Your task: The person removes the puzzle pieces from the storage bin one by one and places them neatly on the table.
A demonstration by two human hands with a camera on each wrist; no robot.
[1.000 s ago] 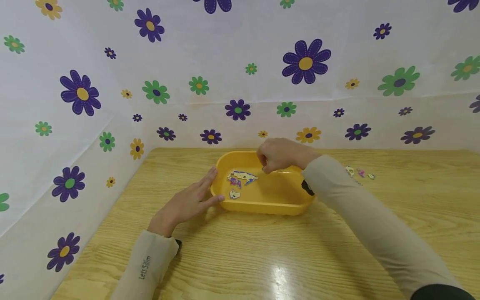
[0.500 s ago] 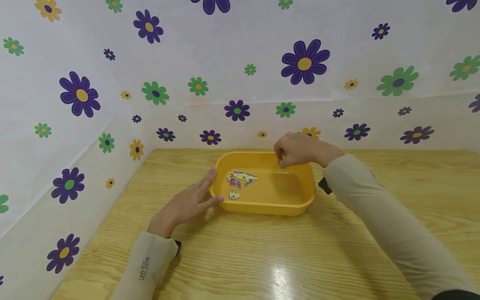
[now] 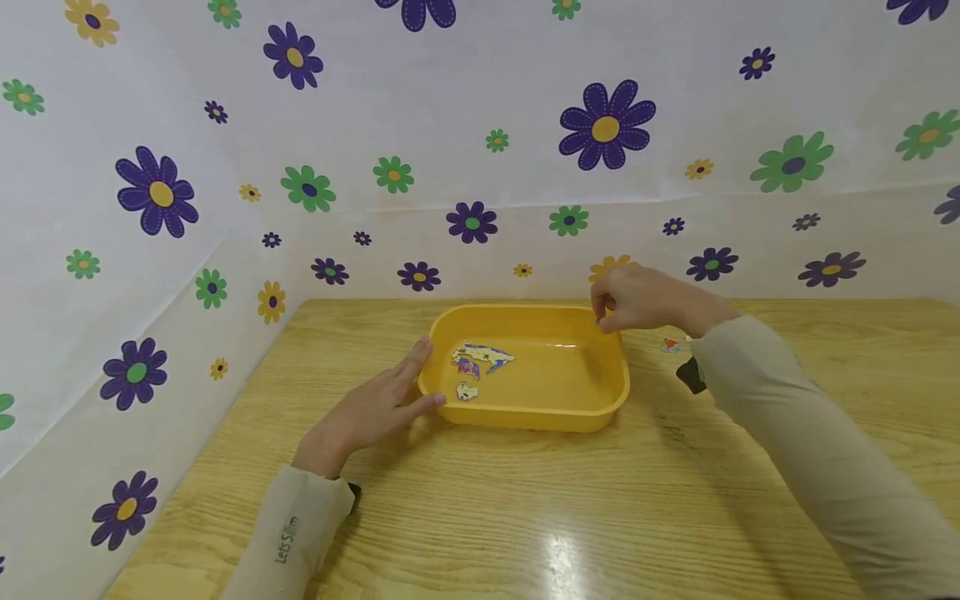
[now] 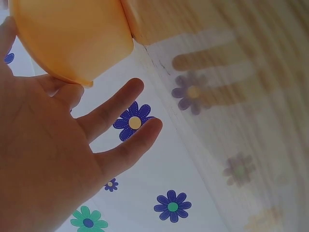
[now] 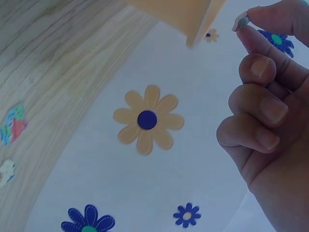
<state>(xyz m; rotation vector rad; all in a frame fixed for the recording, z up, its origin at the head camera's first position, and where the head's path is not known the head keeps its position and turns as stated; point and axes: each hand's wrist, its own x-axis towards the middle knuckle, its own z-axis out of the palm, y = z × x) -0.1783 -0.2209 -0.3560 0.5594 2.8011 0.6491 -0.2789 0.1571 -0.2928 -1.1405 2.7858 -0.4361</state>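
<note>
A yellow plastic tray (image 3: pixel 525 412) sits on the wooden table. My left hand (image 3: pixel 375 408) rests against its left end, thumb at the front corner and fingers fairly straight along the side; in the left wrist view two fingers stick out past the tray. My right hand (image 3: pixel 636 298) is above the tray's back right corner. Between thumb and index finger it pinches a small flat irregular piece (image 5: pixel 240 21), seen nearly edge-on, its other fingers curled. Inside the tray, at the left, lie a long cream-and-blue printed piece (image 3: pixel 483 353), a purple-pink one (image 3: pixel 468 367) and a small cream one (image 3: pixel 467 391).
Right of the tray, a colourful red-and-green printed piece (image 5: pixel 15 124) and a cream piece (image 5: pixel 7 172) lie on the table (image 3: pixel 480 492), partly hidden by my right wrist in the head view. A flower-printed white cloth (image 3: pixel 517 167) hangs behind the table and along its left side.
My right hand has moved right, from over the middle of the tray to its back right corner, pinching the small piece. The left hand and the pieces in the tray have stayed put.
</note>
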